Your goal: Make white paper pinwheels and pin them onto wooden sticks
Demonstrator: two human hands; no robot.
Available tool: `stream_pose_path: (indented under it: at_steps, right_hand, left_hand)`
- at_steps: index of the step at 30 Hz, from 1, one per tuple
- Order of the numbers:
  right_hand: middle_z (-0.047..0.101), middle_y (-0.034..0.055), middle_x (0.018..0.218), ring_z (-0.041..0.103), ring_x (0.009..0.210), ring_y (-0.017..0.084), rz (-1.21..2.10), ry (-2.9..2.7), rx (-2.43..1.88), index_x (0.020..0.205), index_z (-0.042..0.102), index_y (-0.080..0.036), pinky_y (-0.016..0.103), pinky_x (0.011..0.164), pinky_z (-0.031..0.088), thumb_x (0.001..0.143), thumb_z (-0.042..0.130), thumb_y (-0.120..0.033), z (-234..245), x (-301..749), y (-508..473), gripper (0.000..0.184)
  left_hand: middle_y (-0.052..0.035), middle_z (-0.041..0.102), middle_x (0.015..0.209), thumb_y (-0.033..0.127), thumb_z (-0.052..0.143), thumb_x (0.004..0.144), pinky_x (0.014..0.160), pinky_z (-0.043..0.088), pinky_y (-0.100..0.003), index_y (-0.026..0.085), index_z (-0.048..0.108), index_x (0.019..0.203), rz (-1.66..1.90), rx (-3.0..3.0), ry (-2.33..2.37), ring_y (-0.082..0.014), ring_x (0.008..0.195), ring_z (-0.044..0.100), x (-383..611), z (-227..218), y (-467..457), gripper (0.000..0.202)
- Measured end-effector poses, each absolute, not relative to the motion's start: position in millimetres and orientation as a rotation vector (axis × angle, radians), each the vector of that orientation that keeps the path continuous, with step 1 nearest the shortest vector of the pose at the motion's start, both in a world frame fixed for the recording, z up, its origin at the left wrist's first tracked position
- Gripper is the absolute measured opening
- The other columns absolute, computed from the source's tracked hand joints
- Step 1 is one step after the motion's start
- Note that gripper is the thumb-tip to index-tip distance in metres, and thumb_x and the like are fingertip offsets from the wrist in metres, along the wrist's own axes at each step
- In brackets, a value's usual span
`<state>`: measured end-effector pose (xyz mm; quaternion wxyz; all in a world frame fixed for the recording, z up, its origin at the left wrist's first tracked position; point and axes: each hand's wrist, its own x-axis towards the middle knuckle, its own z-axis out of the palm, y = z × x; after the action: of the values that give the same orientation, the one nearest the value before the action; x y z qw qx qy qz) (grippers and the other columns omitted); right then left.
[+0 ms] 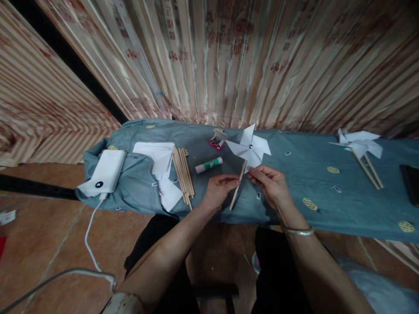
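My left hand point(221, 188) pinches a thin wooden stick point(238, 187), which slants up behind a white paper pinwheel point(244, 150). A shiny round pin sits at the pinwheel's centre. With thumb and fingers together, my right hand point(269, 181) grips the lower blade of the pinwheel. Just beyond my left hand lies a glue stick point(208, 165) with a green label. Behind it stands a small open red box point(217, 142) with small shiny pieces inside.
Several wooden sticks point(183, 174) lie left of the glue stick, beside white paper sheets point(153, 152). A white power bank point(109, 171) with a cable rests at the left end. Pinwheels on sticks point(360, 143) lie at the right, near a dark object point(410, 183). A curtain point(229, 65) hangs behind.
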<state>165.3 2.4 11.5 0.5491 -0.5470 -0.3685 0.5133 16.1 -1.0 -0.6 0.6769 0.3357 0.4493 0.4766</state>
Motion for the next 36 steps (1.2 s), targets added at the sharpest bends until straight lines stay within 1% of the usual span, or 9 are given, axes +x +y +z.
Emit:
stream_pose_path:
  at_steps: [8, 12, 15, 18, 21, 24, 26, 28, 36]
  right_hand:
    - [0.066, 0.0000, 0.054, 0.050, 0.048, 0.007, 1.188, -0.928, -1.332, 0.052, 0.068, -0.020, 0.022, 0.050, 0.039, 0.045, 0.088, -0.053, 12, 160, 2, 0.039]
    - [0.064, 0.0006, 0.051, 0.046, 0.044, 0.007, 1.087, -1.024, -1.388, 0.053, 0.069, -0.019, 0.022, 0.045, 0.035, 0.049, 0.085, -0.056, 14, 169, 0, 0.040]
    - [0.064, 0.0008, 0.051, 0.046, 0.043, 0.007, 0.968, -0.957, -1.396, 0.054, 0.069, -0.019, 0.022, 0.043, 0.035, 0.053, 0.083, -0.057, 15, 185, 1, 0.041]
    - [0.062, -0.0013, 0.050, 0.045, 0.045, 0.006, 0.776, -0.819, -1.365, 0.053, 0.068, -0.019, 0.021, 0.044, 0.033, 0.056, 0.083, -0.052, 15, 205, 6, 0.036]
    - [0.064, -0.0030, 0.057, 0.051, 0.052, 0.007, 0.671, -0.752, -1.326, 0.058, 0.070, -0.020, 0.021, 0.050, 0.039, 0.053, 0.086, -0.044, 14, 221, 12, 0.029]
    - [0.068, -0.0023, 0.068, 0.058, 0.064, 0.010, 0.670, -0.773, -1.307, 0.067, 0.073, -0.021, 0.024, 0.060, 0.046, 0.053, 0.086, -0.040, 12, 228, 17, 0.026]
    - [0.070, -0.0017, 0.071, 0.058, 0.064, 0.011, 0.701, -0.819, -1.320, 0.071, 0.074, -0.022, 0.025, 0.062, 0.047, 0.057, 0.083, -0.039, 10, 229, 18, 0.024]
    - [0.070, -0.0017, 0.070, 0.056, 0.060, 0.010, 0.723, -0.857, -1.338, 0.072, 0.075, -0.022, 0.026, 0.060, 0.047, 0.059, 0.082, -0.038, 9, 228, 18, 0.022]
    - [0.063, -0.0031, 0.058, 0.050, 0.054, 0.009, 0.752, -0.885, -1.350, 0.065, 0.073, -0.021, 0.024, 0.053, 0.040, 0.056, 0.083, -0.033, 12, 221, 15, 0.018]
  left_hand:
    - [-0.0012, 0.070, 0.066, 0.023, 0.079, 0.050, 0.074, 0.046, -0.028, 0.017, 0.075, 0.064, 1.059, 0.747, 0.999, -0.0143, 0.066, 0.059, 17, -2, -3, 0.016]
    - [-0.0012, 0.071, 0.066, 0.024, 0.080, 0.049, 0.072, 0.046, -0.027, 0.017, 0.075, 0.064, 1.065, 0.742, 1.009, -0.0139, 0.066, 0.059, 16, -2, -2, 0.017]
    - [-0.0017, 0.071, 0.067, 0.025, 0.080, 0.049, 0.074, 0.047, -0.027, 0.017, 0.075, 0.064, 1.068, 0.746, 1.024, -0.0148, 0.068, 0.060, 15, -1, -3, 0.018]
    - [-0.0018, 0.071, 0.067, 0.025, 0.081, 0.050, 0.073, 0.047, -0.027, 0.017, 0.075, 0.065, 1.037, 0.763, 1.021, -0.0144, 0.067, 0.060, 15, -1, -4, 0.018]
    - [-0.0013, 0.070, 0.065, 0.025, 0.080, 0.052, 0.070, 0.046, -0.026, 0.017, 0.075, 0.065, 0.980, 0.774, 1.026, -0.0137, 0.064, 0.058, 16, -1, -6, 0.016]
    - [-0.0005, 0.069, 0.063, 0.024, 0.080, 0.051, 0.067, 0.044, -0.025, 0.017, 0.075, 0.064, 0.942, 0.765, 1.020, -0.0126, 0.062, 0.057, 17, -1, -6, 0.015]
    - [-0.0001, 0.068, 0.062, 0.024, 0.080, 0.050, 0.067, 0.044, -0.025, 0.017, 0.075, 0.064, 0.926, 0.762, 1.007, -0.0118, 0.060, 0.056, 17, 0, -6, 0.016]
    - [0.0000, 0.068, 0.062, 0.025, 0.080, 0.050, 0.067, 0.043, -0.024, 0.017, 0.075, 0.064, 0.916, 0.768, 1.004, -0.0114, 0.060, 0.055, 17, 0, -7, 0.017]
    - [0.0003, 0.069, 0.061, 0.026, 0.081, 0.049, 0.064, 0.043, -0.023, 0.017, 0.075, 0.065, 0.945, 0.770, 1.011, -0.0109, 0.059, 0.055, 16, 1, -6, 0.019]
